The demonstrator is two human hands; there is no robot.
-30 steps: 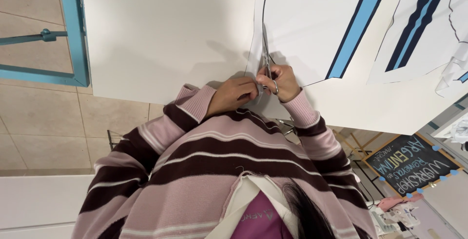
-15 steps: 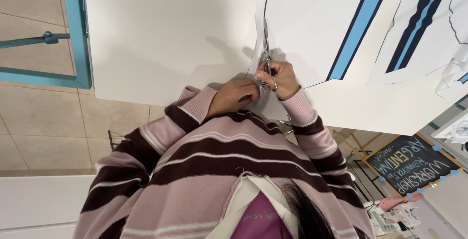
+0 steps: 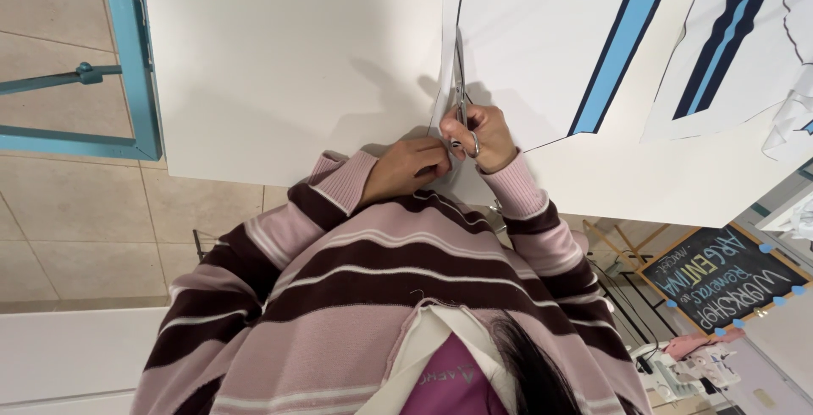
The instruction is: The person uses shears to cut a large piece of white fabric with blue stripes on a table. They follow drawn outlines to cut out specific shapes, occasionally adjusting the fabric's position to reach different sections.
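Fingers (image 3: 461, 131) of my right hand (image 3: 483, 135) are hooked through the handles of a pair of scissors (image 3: 461, 97), gripping them just right of the frame's centre, blades pointing toward the top edge. My left hand (image 3: 411, 169) sits just beside it, toward the left, fingers curled and pinching the edge of the white fabric sheet (image 3: 525, 51) where the blades meet it. That sheet, printed with a light-blue and navy stripe (image 3: 618, 42), spreads across the upper right of the frame on a white table (image 3: 279, 68). A second striped piece (image 3: 728, 42) lies at the far upper right. A blue metal frame (image 3: 127, 59) stands at upper left.
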